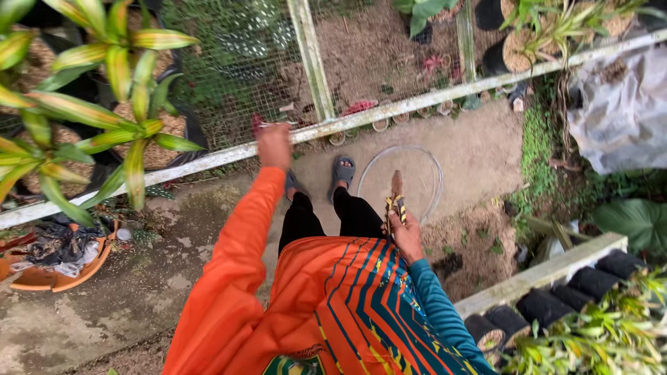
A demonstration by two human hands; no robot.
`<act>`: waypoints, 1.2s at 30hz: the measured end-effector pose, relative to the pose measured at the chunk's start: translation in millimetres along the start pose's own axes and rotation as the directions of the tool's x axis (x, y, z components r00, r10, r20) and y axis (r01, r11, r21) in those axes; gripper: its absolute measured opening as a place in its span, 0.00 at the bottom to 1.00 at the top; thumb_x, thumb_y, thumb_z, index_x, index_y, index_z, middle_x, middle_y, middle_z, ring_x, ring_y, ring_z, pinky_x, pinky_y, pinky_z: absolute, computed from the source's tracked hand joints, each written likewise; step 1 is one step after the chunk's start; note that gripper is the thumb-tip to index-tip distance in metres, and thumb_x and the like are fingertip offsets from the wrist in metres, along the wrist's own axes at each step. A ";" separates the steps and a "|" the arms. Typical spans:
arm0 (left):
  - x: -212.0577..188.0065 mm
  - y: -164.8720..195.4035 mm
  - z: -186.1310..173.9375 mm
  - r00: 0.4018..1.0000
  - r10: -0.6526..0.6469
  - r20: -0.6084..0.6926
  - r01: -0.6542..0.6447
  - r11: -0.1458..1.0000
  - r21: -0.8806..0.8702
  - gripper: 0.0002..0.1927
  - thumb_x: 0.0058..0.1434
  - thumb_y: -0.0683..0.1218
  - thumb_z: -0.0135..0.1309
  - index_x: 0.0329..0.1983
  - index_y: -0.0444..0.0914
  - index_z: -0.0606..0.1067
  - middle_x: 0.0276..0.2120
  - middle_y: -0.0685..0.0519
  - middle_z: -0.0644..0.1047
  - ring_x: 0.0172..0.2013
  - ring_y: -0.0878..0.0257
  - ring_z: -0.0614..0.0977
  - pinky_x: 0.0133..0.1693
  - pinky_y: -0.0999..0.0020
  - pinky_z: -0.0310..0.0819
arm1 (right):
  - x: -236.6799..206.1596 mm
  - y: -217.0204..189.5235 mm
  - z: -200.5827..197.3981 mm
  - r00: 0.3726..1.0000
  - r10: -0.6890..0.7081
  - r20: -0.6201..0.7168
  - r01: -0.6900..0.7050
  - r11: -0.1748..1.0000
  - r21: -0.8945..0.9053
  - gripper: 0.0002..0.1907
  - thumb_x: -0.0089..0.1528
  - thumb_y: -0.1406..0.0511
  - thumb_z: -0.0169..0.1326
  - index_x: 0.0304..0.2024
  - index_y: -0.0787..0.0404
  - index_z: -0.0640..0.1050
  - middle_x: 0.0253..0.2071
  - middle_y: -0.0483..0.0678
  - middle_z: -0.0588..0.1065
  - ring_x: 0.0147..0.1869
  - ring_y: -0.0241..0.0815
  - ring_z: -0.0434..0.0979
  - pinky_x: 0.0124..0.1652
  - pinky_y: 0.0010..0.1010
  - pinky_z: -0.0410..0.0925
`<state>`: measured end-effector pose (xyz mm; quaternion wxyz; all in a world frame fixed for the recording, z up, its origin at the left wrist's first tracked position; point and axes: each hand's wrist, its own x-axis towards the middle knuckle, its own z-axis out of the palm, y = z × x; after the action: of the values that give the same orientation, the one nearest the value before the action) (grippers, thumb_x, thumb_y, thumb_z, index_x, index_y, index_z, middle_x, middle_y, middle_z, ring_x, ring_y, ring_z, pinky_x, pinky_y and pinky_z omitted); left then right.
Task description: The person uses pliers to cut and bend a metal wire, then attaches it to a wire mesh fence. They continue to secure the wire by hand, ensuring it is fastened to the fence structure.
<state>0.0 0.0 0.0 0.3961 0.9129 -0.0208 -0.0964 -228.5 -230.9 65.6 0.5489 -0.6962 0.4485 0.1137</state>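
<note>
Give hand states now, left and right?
Left hand: closed on the white fence rail.
Right hand: closed, holding a yellow-and-black handled tool.

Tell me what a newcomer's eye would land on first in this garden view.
First, the bright orange sleeve running up the middle to the left hand, which is at the pale wire-mesh fence rail. Next, the right hand holding a tool with a yellow-and-black handle over a clear hoop lying on the ground. Striped yellow-green leaves fill the upper left.
</note>
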 end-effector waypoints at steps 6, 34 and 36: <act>30.0 -25.6 -7.9 0.960 0.273 -0.064 -0.236 0.909 0.345 0.06 0.60 0.43 0.53 0.38 0.42 0.80 0.40 0.50 0.78 0.47 0.51 0.79 0.50 0.52 0.73 | -18.6 31.5 -9.4 0.997 0.083 0.006 -0.082 0.994 -0.073 0.14 0.68 0.59 0.54 0.45 0.64 0.77 0.28 0.44 0.77 0.30 0.36 0.79 0.31 0.29 0.70; 24.2 13.8 1.0 0.927 -0.190 0.323 0.330 0.823 -0.462 0.12 0.68 0.37 0.48 0.52 0.38 0.78 0.41 0.49 0.82 0.36 0.63 0.83 0.37 0.70 0.81 | 24.1 -10.5 -12.1 0.981 -0.118 0.156 0.175 0.887 -0.428 0.23 0.66 0.61 0.55 0.63 0.59 0.74 0.25 0.52 0.76 0.30 0.39 0.77 0.34 0.31 0.70; 8.5 24.6 5.4 0.908 -0.078 0.412 0.351 0.681 -0.642 0.19 0.67 0.35 0.50 0.60 0.35 0.75 0.41 0.49 0.83 0.36 0.65 0.83 0.38 0.72 0.80 | 35.6 -30.3 -15.5 0.963 -0.199 0.184 0.261 0.861 -0.436 0.26 0.64 0.62 0.56 0.66 0.56 0.73 0.27 0.56 0.77 0.32 0.44 0.81 0.36 0.35 0.72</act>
<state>8.3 -21.7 12.9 0.6887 0.6554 0.0560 -0.3050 -190.7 -262.3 68.2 0.4083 -0.8448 0.2853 0.1955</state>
